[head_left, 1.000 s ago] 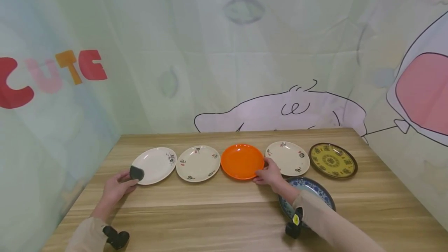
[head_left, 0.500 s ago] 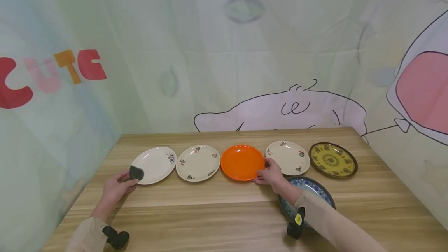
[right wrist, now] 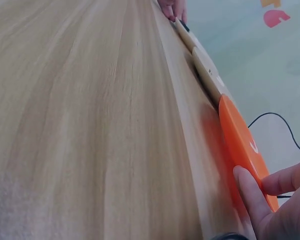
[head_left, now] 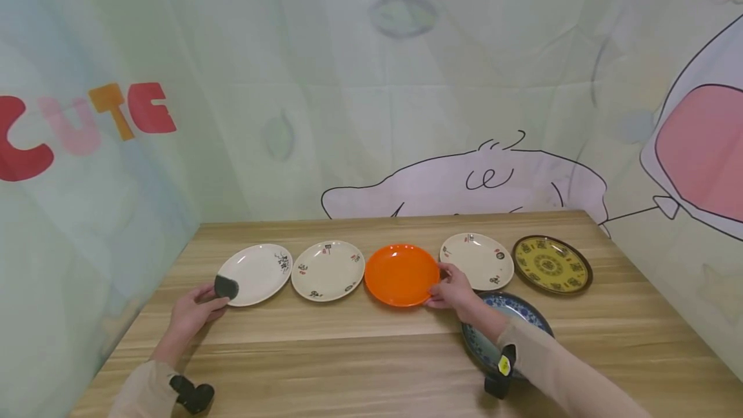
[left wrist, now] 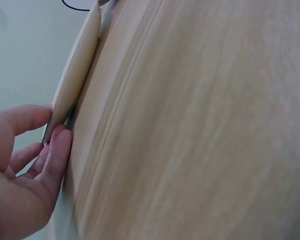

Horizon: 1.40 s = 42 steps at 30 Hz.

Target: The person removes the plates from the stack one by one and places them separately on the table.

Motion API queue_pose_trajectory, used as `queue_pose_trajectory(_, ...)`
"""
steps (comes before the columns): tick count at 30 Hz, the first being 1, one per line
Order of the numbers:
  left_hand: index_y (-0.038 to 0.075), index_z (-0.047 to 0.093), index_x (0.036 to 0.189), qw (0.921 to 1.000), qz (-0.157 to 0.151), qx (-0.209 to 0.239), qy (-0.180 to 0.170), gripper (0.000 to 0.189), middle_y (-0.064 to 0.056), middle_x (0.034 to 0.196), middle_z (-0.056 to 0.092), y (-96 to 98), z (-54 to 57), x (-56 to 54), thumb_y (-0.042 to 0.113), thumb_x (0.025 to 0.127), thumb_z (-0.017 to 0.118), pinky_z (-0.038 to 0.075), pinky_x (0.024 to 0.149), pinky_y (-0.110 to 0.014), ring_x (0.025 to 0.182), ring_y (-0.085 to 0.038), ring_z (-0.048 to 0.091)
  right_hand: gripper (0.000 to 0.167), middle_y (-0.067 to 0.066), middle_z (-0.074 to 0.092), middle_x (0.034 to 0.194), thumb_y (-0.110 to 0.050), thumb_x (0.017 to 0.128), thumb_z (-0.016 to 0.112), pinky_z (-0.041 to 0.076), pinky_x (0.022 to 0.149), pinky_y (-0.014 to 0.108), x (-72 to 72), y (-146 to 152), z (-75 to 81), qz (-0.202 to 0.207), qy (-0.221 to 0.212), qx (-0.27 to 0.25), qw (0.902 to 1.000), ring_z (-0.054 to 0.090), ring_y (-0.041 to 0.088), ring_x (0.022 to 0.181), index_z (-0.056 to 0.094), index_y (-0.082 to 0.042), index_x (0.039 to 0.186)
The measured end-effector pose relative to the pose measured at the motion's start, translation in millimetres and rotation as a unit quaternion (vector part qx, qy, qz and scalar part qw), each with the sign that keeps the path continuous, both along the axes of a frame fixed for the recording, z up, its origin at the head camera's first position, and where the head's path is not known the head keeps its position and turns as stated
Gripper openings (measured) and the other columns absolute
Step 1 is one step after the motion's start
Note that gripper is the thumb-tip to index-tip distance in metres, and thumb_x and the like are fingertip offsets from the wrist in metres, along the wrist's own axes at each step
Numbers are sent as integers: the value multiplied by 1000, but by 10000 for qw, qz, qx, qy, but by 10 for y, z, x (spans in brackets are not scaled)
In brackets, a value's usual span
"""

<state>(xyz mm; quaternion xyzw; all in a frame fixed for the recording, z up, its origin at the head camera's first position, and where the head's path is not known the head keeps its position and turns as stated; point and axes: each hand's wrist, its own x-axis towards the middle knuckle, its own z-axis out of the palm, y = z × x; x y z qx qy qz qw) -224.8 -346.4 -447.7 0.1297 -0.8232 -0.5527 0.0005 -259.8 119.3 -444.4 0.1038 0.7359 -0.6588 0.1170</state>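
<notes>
On the left of the head view, my left hand pinches the near-left rim of a white plate with a dark patch and a small black floral print. The left wrist view shows the thumb above that plate's rim and the fingers beneath it. Nearer the middle, my right hand holds an orange plate by its right rim. In the right wrist view the orange plate stands slightly above the wood, one digit under its edge and another on top.
A cream plate with small prints lies between the held plates. To the right are another cream plate and a yellow-green plate. A blue-patterned plate is partly under my right forearm. All share a wooden table before a printed curtain.
The orange plate has shifted a little toward me, out of line with its neighbours, and my right hand moved with it. My left hand and the white plate have stayed in place.
</notes>
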Motion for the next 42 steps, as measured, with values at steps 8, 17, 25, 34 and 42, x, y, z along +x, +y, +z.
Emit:
queue_pose_trajectory(8, -17, 22, 134, 10000, 6, 11, -21, 66, -39, 132, 27, -4, 12, 11, 4, 84, 60, 54, 71, -18, 69, 9, 54, 65, 15, 48, 82, 13, 78, 54, 57, 58, 32, 73, -1, 69, 195, -15, -15, 9998, 60, 18, 56, 32, -4, 137)
queue_pose_trajectory(17, -17, 23, 134, 9999, 78, 13, -83, 67, -40, 132, 28, -2, 1, 1, 3, 83, 61, 54, 70, -20, 70, 6, 55, 66, 16, 51, 82, 14, 77, 54, 57, 58, 33, 259, -103, 128, 644, 171, -190, 9976, 60, 18, 58, 32, -4, 137)
queue_pose_trajectory(25, -17, 21, 134, 9999, 47, 100, -87, 66, -39, 133, 27, -8, 6, -2, 4, 84, 59, 54, 70, -19, 68, 8, 55, 67, 12, 49, 80, 14, 76, 55, 57, 59, 32, 407, -260, 153, 1093, 168, -358, 9932, 59, 17, 59, 31, -2, 137)
queue_pose_trajectory(34, -18, 24, 133, 10000, 79, 15, -4, 68, -40, 132, 29, 6, 5, -11, 5, 82, 63, 54, 68, -19, 67, 8, 55, 68, 11, 48, 80, 14, 76, 55, 57, 57, 31, 549, -442, 135, 1538, 233, -662, 9856, 59, 16, 57, 27, 1, 137)
queue_pose_trajectory(42, -18, 24, 132, 10000, 33, -6, 22, 66, -40, 131, 29, 10, 7, -4, 5, 83, 61, 54, 69, -19, 67, 8, 55, 67, 10, 48, 78, 15, 76, 55, 57, 56, 31, 660, -550, 93, 1745, 309, -790, 9810, 59, 16, 55, 29, 2, 136)
